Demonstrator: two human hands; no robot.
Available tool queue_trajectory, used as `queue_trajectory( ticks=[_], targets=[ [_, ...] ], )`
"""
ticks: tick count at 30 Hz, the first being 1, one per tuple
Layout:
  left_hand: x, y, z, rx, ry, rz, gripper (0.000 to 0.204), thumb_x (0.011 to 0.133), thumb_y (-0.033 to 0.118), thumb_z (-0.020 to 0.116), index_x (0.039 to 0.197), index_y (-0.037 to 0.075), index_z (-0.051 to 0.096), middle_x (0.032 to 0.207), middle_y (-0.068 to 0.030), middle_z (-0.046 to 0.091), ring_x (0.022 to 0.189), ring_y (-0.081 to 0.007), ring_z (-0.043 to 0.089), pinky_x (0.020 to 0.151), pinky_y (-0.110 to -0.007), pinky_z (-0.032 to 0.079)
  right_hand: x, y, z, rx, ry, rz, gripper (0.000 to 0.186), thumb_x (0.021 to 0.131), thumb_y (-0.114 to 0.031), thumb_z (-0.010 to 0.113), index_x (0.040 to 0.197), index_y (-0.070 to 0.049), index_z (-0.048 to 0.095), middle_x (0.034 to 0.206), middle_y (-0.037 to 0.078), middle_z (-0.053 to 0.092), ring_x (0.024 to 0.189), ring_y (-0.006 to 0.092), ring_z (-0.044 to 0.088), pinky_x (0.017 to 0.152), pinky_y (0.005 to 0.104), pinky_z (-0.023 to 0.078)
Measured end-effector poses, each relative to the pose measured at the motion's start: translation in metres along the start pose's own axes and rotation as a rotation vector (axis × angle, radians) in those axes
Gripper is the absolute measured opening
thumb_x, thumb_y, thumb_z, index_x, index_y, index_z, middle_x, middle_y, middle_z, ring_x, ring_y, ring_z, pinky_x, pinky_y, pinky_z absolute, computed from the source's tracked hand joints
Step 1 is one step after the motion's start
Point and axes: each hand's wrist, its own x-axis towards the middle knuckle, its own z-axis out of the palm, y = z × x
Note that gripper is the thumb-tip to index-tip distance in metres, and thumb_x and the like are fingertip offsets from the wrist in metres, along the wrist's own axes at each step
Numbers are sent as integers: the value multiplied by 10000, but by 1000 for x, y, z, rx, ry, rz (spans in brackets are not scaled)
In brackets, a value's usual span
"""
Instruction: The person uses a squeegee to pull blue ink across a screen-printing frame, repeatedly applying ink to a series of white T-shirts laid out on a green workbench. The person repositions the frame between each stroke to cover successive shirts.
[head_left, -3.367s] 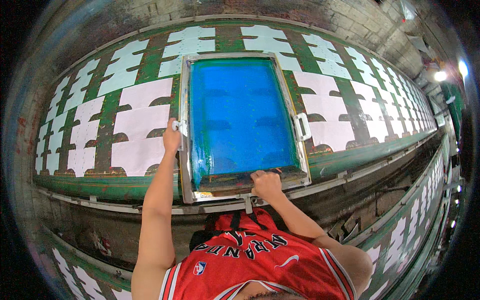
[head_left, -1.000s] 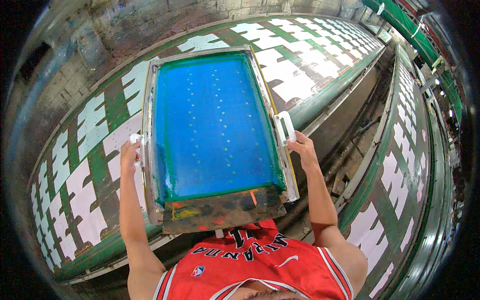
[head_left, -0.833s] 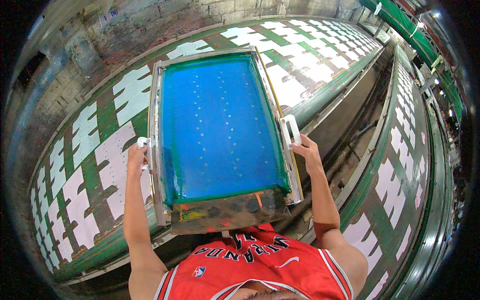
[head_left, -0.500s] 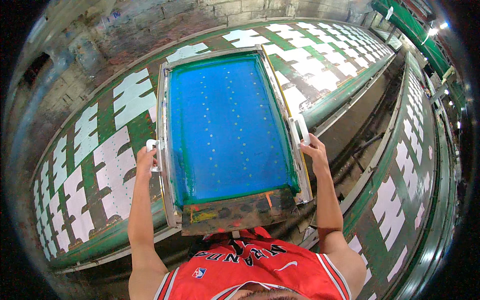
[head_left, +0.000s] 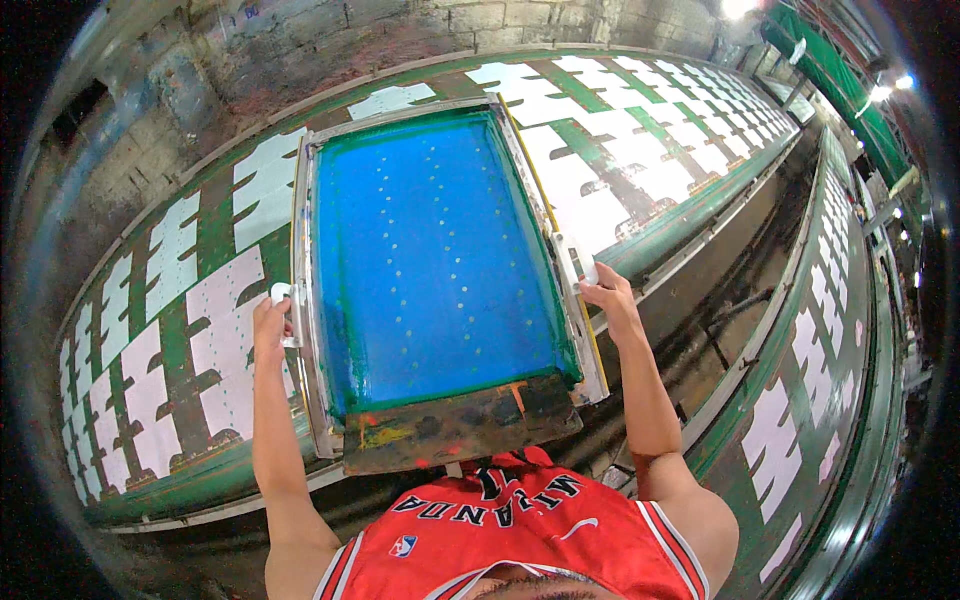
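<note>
A screen-printing frame (head_left: 303,230) with a blue mesh (head_left: 430,270) is in front of me, over a long table. Two rows of small pale dots run along the mesh, and green edging surrounds it. A paint-stained board (head_left: 460,430) spans its near end, close to my body. My left hand (head_left: 270,322) is closed round a white handle (head_left: 281,292) on the frame's left side. On the right side, my right hand (head_left: 610,298) grips another white handle (head_left: 565,258). Whether the frame touches the table underneath is hidden.
White cut fabric pieces (head_left: 590,210) lie in rows on the long green table (head_left: 215,345). Some pieces at the left bear small dots. A second table (head_left: 735,440) with similar pieces runs along the right, across a gap (head_left: 720,290). Behind stands a block wall (head_left: 380,45).
The frame has shifted left across the table with both my hands on its handles. More of the white pieces to its right now show. The view has turned slightly.
</note>
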Motion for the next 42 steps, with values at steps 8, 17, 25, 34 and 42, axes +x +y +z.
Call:
queue_trajectory(
  ticks=[8,17,25,34,42],
  targets=[
    [20,-13,-17,-87,41,-74,105,918,136,627,944,35,616,734,-30,610,434,-94,475,375,-259,344,44,-5,38,-35,31,87,820,825,-194,747,1474,131,366,1283,192,582,1111,239,600,964,369,475],
    [40,-2,0,17,131,-44,111,905,140,639,940,40,608,714,-26,581,475,-91,488,401,-263,347,124,-3,36,-11,-30,133,847,830,-190,747,1495,126,327,1381,228,532,1162,273,612,949,377,500],
    [34,24,98,44,213,-27,144,886,141,655,940,23,595,721,-47,581,496,-102,508,413,-267,359,239,10,-33,51,-93,98,894,817,-184,757,1503,140,283,1490,282,435,1254,314,570,937,378,521],
    [40,41,299,-80,302,-78,96,857,114,625,929,74,575,764,-33,574,510,-108,487,392,-276,356,367,23,-193,57,-175,125,872,828,-140,755,1508,127,278,1374,261,546,1165,312,622,935,398,523],
    [37,41,430,-93,334,-126,146,853,110,619,976,41,581,719,-62,575,436,-128,485,360,-292,365,423,46,-297,-46,-195,215,849,846,-218,726,1514,87,299,1419,233,491,1214,324,553,1002,450,477]
  ],
)
